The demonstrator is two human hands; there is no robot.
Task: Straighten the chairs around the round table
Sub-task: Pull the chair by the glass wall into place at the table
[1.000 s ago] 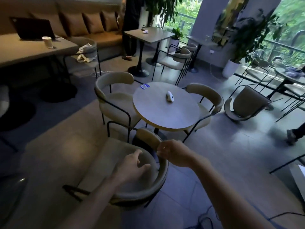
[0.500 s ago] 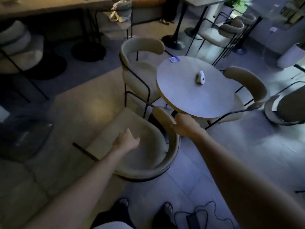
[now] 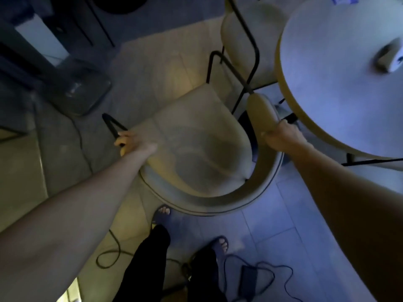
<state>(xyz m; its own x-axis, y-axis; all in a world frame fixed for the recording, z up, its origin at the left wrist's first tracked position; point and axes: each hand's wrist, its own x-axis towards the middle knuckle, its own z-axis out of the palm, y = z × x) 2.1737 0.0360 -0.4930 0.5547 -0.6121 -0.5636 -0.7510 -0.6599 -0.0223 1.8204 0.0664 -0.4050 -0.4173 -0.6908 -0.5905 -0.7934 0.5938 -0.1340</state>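
While the view is directed almost straight down, the beige chair (image 3: 196, 153) is seen from above, just beside the round table (image 3: 340, 79), with its curved backrest turned toward the person. Both arms are stretched forward and down. The left hand (image 3: 130, 141) is placed at the chair's left side, and its fingers (image 3: 120, 141) are closed around the black metal frame there. The right hand (image 3: 281, 136) is laid on the right end of the padded backrest, where its fingers are wrapped over the edge; this end lies very near the table rim, so little room is left between them. A second chair (image 3: 244, 40) is standing behind, close against the table, and its black legs are found just beside the held chair. A small white object (image 3: 390, 57) is lying on the table. Two feet in sandals (image 3: 161, 214) are seen below the chair, and a black cable with an adapter (image 3: 248, 280) is lying on the tiled floor. Compared with half a second ago, the left hand has been moved from the seat cushion to the frame, and the camera has been lowered much closer.
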